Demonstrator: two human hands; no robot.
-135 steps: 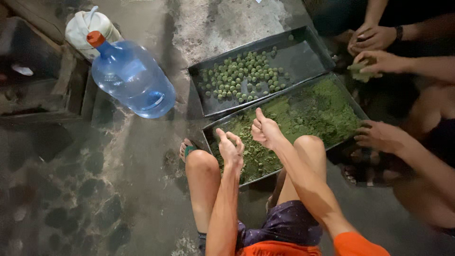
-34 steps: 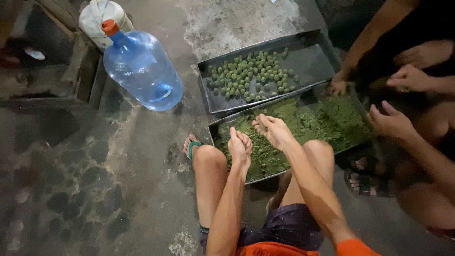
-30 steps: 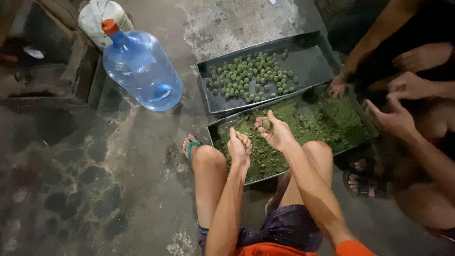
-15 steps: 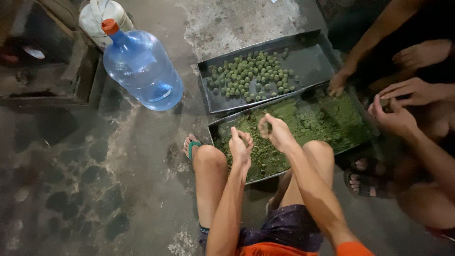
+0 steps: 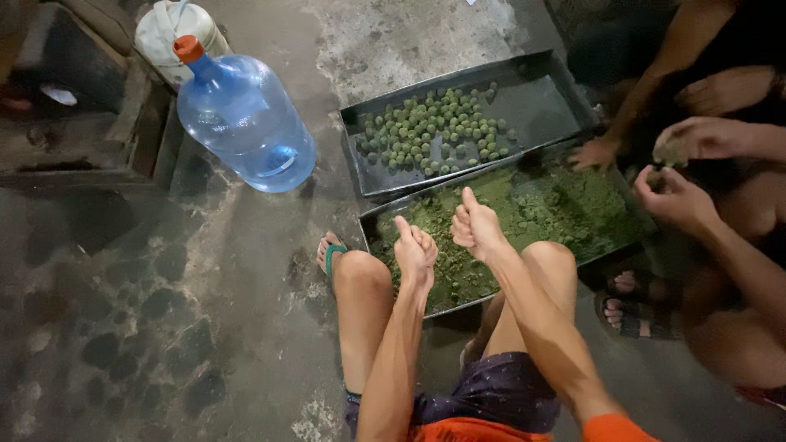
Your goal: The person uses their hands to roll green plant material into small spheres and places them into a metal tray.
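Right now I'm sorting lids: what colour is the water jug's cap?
Orange cap, head view.

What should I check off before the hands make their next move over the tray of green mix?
1. Left hand over the tray of green mix: ok.
2. Right hand over the same tray: ok.
3. Either hand holding mix: cannot tell, both closed.
4. Room in the tray of green balls: ok, the right part is bare.
5. Other people's hands clear of the wearer's: ok.
6. Water jug capped and out of the way: ok.
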